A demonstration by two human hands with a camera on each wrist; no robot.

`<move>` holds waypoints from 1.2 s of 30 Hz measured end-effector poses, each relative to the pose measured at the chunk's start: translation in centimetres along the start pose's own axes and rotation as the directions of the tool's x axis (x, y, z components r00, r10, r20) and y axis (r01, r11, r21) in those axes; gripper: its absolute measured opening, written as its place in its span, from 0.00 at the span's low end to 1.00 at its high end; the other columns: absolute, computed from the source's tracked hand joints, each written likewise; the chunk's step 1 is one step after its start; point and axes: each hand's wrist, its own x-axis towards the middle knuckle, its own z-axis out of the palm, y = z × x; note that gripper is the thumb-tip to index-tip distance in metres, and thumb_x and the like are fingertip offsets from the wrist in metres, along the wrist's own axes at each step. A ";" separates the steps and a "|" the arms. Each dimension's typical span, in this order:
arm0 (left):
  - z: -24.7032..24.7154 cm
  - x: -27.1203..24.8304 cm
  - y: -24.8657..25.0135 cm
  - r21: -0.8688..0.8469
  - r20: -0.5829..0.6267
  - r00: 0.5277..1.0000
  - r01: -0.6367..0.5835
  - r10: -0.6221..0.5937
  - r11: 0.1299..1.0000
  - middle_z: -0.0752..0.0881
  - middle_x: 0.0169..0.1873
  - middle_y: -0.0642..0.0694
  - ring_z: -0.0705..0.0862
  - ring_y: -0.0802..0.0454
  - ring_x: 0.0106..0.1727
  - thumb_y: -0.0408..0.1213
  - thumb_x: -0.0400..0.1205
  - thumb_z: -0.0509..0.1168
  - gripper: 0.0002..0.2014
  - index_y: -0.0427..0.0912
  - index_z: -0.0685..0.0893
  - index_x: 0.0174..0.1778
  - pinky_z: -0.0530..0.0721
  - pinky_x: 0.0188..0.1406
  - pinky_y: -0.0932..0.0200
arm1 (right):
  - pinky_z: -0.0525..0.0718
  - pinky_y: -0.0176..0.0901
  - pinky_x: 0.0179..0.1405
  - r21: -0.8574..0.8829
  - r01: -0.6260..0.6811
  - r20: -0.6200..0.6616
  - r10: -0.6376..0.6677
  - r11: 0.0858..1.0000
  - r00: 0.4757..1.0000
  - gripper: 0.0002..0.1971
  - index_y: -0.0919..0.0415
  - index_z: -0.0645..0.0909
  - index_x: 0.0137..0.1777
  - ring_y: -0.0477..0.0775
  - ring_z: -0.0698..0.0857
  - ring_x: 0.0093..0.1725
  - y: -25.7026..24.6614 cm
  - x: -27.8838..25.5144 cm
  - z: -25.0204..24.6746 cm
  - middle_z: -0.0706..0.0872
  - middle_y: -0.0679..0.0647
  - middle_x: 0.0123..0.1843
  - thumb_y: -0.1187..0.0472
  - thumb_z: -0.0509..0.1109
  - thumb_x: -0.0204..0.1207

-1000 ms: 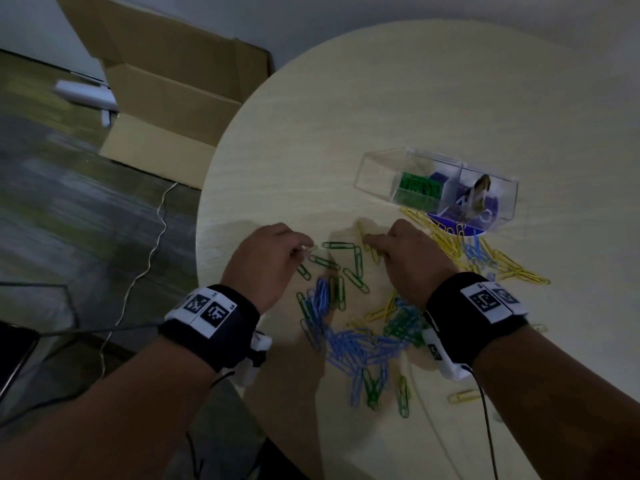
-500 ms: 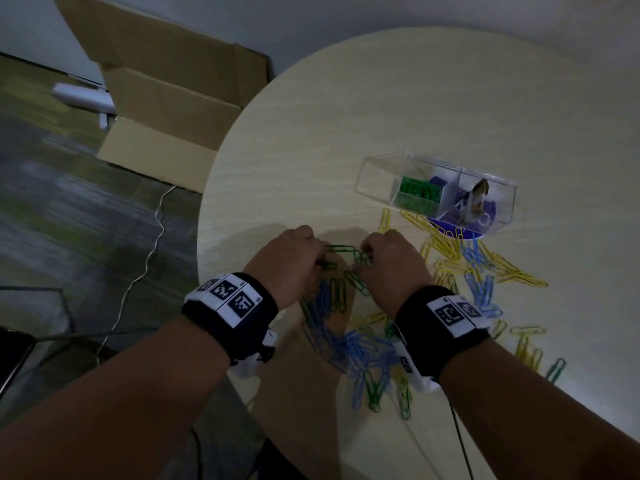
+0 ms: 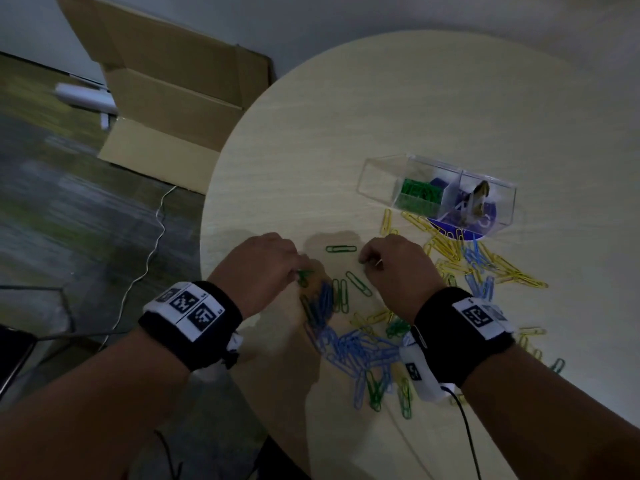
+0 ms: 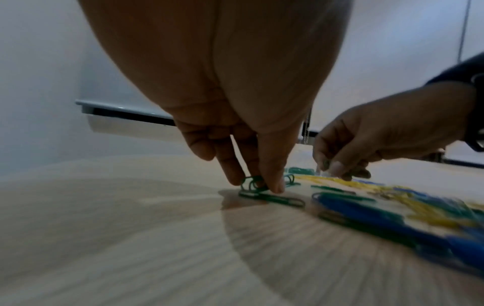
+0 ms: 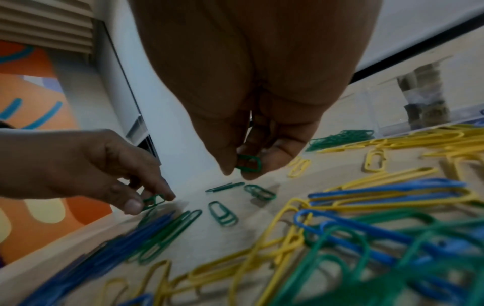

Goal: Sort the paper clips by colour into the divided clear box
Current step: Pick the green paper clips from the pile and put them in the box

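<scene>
Head view, hands: the left hand (image 3: 265,268) and the right hand (image 3: 394,268) work side by side but apart on a round table (image 3: 346,133); each has its fingers curled down over loose green clips, probably so both can gather one colour at once.
Head view, box: the clear box (image 3: 381,174) stands beyond the right hand, near but not touching it; a batch of green clips (image 3: 420,195) lies in its middle compartment; what fills the right compartment is too dim to tell.
Head view, pile: blue clips (image 3: 360,348) lie heaped between the wrists; yellow clips (image 3: 498,265) trail toward the box, some touching its front wall; a single green clip (image 3: 341,249) lies flat between the two hands.
Left wrist view, grip: the left hand (image 4: 251,157) pinches a small bunch of green clips (image 4: 255,184) between thumb and fingers just above the tabletop, with another green clip lying beneath; the low grip suggests it is collecting more before lifting.
Right wrist view, grip: the right hand (image 5: 248,149) pinches one green clip (image 5: 250,163) between thumb and fingertip, lifted clear of the table; several green ones lie flat just below.
Judgement: greens are the colour in hand; most of the sorting looks undone.
</scene>
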 end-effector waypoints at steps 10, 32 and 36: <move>-0.1 0.5 0.3 0.039 0.126 0.982 0.135 -0.139 0.990 0.81 0.49 0.42 0.80 0.41 0.50 0.35 0.80 0.67 0.05 0.40 0.83 0.51 0.80 0.43 0.47 | 0.73 0.54 0.59 -0.218 0.073 -0.055 -0.087 0.973 0.995 0.20 0.53 0.82 0.63 0.68 0.76 0.55 0.9 -1.4 1.2 0.80 0.60 0.58 0.57 0.73 0.70; 0.2 6.7 4.6 0.104 0.178 0.963 0.186 -0.202 0.977 0.77 0.50 0.40 0.80 0.42 0.45 0.23 0.77 0.64 0.10 0.38 0.80 0.51 0.78 0.40 0.50 | 0.74 0.56 0.53 -0.231 0.178 0.260 -0.116 0.957 0.959 0.15 0.63 0.75 0.60 0.68 0.77 0.57 0.6 -0.8 0.5 0.77 0.66 0.56 0.61 0.65 0.74; 0.5 6.6 4.8 0.156 0.210 0.959 0.161 -0.192 0.975 0.80 0.47 0.40 0.81 0.41 0.47 0.24 0.76 0.66 0.11 0.38 0.77 0.51 0.77 0.38 0.51 | 0.73 0.55 0.54 -0.160 0.182 0.232 -0.142 0.970 0.962 0.13 0.62 0.76 0.60 0.68 0.77 0.59 2.2 -1.1 -0.4 0.80 0.65 0.58 0.62 0.64 0.76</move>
